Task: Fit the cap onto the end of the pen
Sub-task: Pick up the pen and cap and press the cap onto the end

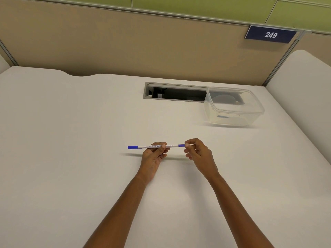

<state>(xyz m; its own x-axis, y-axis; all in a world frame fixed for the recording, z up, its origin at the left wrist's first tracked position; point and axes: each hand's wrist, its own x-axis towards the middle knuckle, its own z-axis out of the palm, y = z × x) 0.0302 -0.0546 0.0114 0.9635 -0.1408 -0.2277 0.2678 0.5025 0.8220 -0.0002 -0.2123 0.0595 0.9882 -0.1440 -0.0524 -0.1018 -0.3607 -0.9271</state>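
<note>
Left grip [154, 158] and right grip [198, 153] hold pen [148, 146] crosswise

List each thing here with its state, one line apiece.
Pen: held level above the desk, blue at both ends.
Left hand: grips the pen's middle.
Right hand: pinches the pen's right end.
Tub: upright, no lid.
Hatch: open.

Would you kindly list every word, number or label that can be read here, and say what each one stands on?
"249": white digits on the blue plate at the top of the partition.
Small print along the pen barrel, left of the cap: too small to read.
No other text shows.
</note>
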